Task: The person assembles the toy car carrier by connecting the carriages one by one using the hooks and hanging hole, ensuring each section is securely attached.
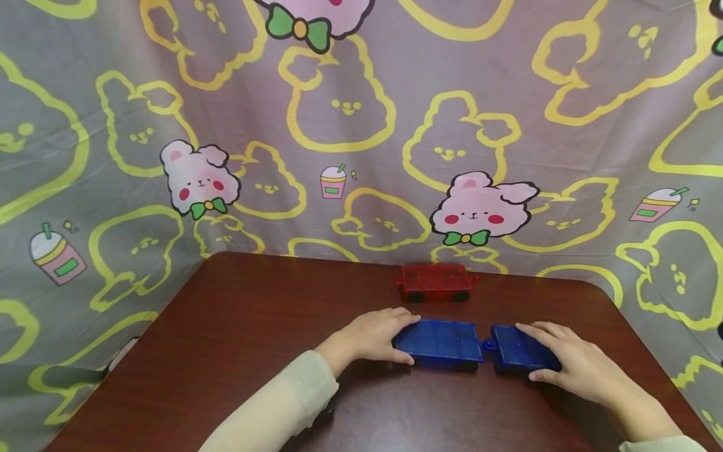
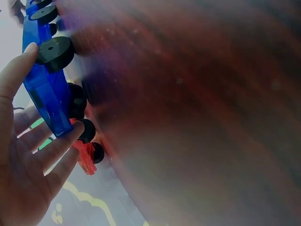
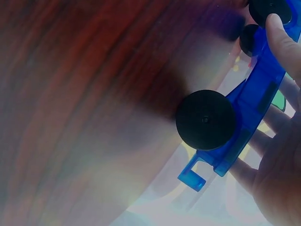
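Two flat, see-through blue toy wagons with black wheels stand end to end on the table. My left hand (image 1: 369, 336) grips the left blue wagon (image 1: 443, 342) at its outer end, thumb on the near side and fingers on the far side. With my right hand (image 1: 582, 364) I hold the right blue wagon (image 1: 519, 345) across its sides in the same way. Between them, the blue hitch pieces (image 1: 488, 344) overlap in the head view. In the right wrist view, a hook-shaped hitch (image 3: 193, 179) juts from the right wagon's outer end.
A see-through red toy wagon (image 1: 435, 282) with black wheels stands behind the blue ones, near the table's back edge. The dark red-brown table (image 1: 254, 314) has rounded back corners. A grey cloth (image 1: 373, 163) with yellow bunny outlines hangs behind and beside it.
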Available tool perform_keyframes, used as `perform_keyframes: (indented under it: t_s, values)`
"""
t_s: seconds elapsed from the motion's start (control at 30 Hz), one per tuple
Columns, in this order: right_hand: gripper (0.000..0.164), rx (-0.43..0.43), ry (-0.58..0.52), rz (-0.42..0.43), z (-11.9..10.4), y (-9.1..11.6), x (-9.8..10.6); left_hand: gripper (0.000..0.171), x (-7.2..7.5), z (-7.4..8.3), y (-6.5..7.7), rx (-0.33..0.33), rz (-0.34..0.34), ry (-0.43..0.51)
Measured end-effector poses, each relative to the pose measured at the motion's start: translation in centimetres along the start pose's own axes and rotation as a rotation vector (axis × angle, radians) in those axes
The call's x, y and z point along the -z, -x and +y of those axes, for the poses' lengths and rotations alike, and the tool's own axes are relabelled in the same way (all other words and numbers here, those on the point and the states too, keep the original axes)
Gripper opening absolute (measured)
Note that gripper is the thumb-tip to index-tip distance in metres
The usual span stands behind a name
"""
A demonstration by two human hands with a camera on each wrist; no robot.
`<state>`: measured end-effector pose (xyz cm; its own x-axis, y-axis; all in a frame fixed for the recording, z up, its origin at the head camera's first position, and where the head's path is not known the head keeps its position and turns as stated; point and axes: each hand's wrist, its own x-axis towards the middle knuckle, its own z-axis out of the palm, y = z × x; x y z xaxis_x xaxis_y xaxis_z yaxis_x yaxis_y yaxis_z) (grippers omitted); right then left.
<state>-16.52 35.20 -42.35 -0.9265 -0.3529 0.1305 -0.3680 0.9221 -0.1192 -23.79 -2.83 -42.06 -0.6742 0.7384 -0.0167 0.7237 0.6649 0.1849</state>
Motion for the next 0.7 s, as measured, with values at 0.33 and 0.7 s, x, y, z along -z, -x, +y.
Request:
perform_keyframes:
  t_s: [0.33, 0.7]
  values:
    - [0.087, -0.026, -0.018, -0.04, -0.2, -0.1, 0.4, 0.084, 0.4, -0.2, -0.2, -0.028, -0.011, -0.016]
    - [0.084, 0.0, -0.068, 0.015, -1.6, -0.9, 1.3, 0.074, 1.4, -2.3, -0.5, -0.01, 0.066, 0.084]
